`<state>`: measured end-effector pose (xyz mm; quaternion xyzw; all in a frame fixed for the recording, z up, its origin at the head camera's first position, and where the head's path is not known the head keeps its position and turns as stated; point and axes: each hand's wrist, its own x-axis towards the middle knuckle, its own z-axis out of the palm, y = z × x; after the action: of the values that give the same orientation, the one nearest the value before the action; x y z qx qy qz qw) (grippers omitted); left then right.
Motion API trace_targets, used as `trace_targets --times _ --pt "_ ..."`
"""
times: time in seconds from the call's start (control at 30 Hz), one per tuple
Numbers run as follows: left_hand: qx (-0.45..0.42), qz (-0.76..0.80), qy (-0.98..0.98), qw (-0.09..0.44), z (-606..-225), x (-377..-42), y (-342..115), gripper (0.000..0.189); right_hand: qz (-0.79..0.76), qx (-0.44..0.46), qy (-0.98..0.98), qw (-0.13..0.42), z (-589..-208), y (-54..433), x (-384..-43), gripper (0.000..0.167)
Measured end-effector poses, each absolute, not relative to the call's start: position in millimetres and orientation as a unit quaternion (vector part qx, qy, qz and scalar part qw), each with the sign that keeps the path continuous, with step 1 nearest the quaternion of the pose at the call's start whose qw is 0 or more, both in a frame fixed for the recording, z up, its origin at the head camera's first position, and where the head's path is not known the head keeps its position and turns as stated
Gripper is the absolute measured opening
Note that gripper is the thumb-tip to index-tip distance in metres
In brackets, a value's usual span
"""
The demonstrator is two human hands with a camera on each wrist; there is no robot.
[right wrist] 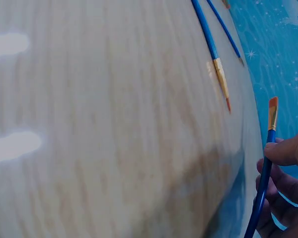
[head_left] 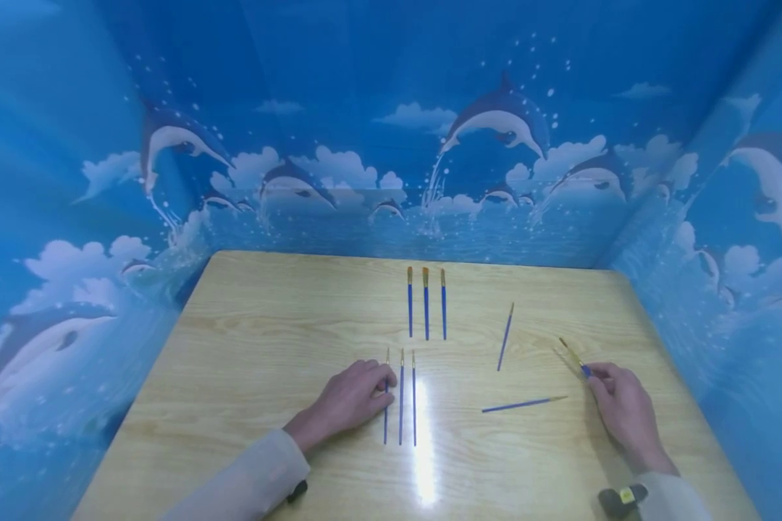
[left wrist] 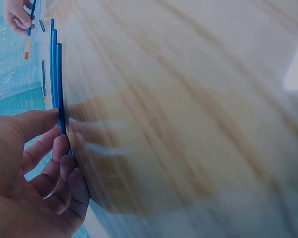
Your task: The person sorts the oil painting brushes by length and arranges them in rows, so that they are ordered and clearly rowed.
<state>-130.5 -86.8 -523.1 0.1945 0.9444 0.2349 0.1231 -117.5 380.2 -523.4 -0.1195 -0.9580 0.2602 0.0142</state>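
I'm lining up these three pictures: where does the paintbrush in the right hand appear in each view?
Head: the paintbrush is on the right side, below mid-height, slanting up and left.
Left wrist: the paintbrush is in the upper left corner.
Right wrist: the paintbrush is at lower right, near the right edge, steeply slanted.
Shared landmark: the right hand gripping it, visible in all three.

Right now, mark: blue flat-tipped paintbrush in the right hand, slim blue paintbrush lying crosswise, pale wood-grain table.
Blue flat-tipped paintbrush [right wrist: 264,181], right wrist view, on the handle.
Slim blue paintbrush lying crosswise [head_left: 520,404], head view, handle.
Pale wood-grain table [head_left: 267,325], head view, bare top.
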Motion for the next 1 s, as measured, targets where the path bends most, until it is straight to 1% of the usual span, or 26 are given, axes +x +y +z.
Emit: trace_targets --times 0.1,0.2,0.33,0.5,0.6,0.77,0.87,1.0 --pt "0.195 0.234 0.945 0.118 -522 -130 -87 0.021 0.271 -0.092 -0.958 0.037 -518 376 -118 0.034" --pt "0.194 0.235 0.945 0.114 -522 -129 -88 0.021 0.287 -0.078 -0.953 0.048 -513 368 -120 0.036" --pt "0.194 0.238 0.945 0.113 -523 -128 -88 0.021 0.322 -0.072 -0.943 0.047 -508 353 -125 0.035" --pt "0.193 0.241 0.944 0.112 -524 -128 -88 0.021 0.350 -0.066 -0.933 0.044 -503 328 -138 0.027" --pt "0.190 0.244 0.944 0.113 -525 -128 -88 0.021 0.364 -0.052 -0.929 0.033 -500 313 -147 0.025" --pt "0.190 0.245 0.944 0.114 -527 -128 -87 0.020 0.394 -0.036 -0.918 -0.002 -498 288 -160 0.026" --pt "0.191 0.247 0.943 0.113 -526 -128 -87 0.020 0.410 -0.024 -0.912 -0.011 -498 274 -167 0.027" --pt "0.191 0.249 0.943 0.113 -525 -128 -87 0.020 0.432 -0.017 -0.901 -0.030 -499 256 -175 0.032"
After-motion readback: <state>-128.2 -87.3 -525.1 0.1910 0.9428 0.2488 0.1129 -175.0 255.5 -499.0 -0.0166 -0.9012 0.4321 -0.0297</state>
